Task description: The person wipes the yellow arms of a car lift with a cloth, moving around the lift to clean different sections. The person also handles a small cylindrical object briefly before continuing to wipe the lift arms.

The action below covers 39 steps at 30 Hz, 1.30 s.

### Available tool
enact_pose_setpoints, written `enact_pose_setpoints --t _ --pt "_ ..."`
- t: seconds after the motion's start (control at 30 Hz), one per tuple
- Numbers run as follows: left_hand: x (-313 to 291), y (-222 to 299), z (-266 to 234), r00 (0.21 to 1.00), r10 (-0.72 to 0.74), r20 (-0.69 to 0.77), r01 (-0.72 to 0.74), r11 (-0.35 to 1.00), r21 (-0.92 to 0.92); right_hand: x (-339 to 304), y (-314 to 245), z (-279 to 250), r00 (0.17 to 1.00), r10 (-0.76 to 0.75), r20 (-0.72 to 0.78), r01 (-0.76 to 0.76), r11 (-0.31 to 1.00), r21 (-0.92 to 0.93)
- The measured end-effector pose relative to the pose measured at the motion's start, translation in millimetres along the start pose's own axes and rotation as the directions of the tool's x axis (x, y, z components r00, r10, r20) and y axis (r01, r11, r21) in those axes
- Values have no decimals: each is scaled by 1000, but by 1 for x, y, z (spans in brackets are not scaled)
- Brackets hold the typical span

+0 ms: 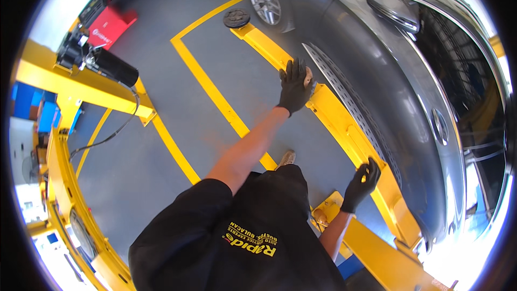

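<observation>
My left hand (294, 87), in a black glove, lies with its fingers stretched out on the middle of a yellow lift arm (336, 116). A small brown rounded piece (308, 77) shows beside these fingers; what it is I cannot make out. Further back along the same arm, my right hand (363, 185), also black-gloved, is at its near edge. Its fingers are loosely curled and a gap shows between them; I see nothing held. A round black lift pad (236, 18) tops the arm's far end, close to the wheel (266, 3) of a grey car (377, 81).
The car's side and perforated step (344, 94) run along the right of the lift arm. To the left stands a yellow lift frame (81, 86) with a black cylinder (113, 66) and hose. Beyond it is a red box (109, 26). Yellow lines (207, 83) cross the grey floor.
</observation>
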<state>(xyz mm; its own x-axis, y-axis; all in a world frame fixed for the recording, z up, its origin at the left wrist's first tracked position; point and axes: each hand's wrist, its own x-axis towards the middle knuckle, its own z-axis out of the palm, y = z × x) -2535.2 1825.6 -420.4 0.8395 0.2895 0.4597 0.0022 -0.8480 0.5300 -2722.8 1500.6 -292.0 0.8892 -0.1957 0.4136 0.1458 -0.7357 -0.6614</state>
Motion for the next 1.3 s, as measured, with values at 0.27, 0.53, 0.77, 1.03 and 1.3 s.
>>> enact_pose_setpoints --t 0.27,0.53,0.77,1.03,1.3 --pt "73 -39 -14 782 -587 -208 558 809 -184 170 -21 134 878 -439 191 397 891 219" --pt "26 37 -9 995 -72 -67 84 979 186 193 18 178 880 -231 414 224 972 67" --pt "105 -62 -30 908 -289 -304 329 940 87 193 4 177 844 -278 459 312 950 1" --pt "112 -50 -55 959 277 63 -278 961 7 193 11 184 869 -237 435 328 933 -146" --pt "154 -159 -87 861 505 52 -506 846 167 192 8 190 878 -244 412 359 904 -230"
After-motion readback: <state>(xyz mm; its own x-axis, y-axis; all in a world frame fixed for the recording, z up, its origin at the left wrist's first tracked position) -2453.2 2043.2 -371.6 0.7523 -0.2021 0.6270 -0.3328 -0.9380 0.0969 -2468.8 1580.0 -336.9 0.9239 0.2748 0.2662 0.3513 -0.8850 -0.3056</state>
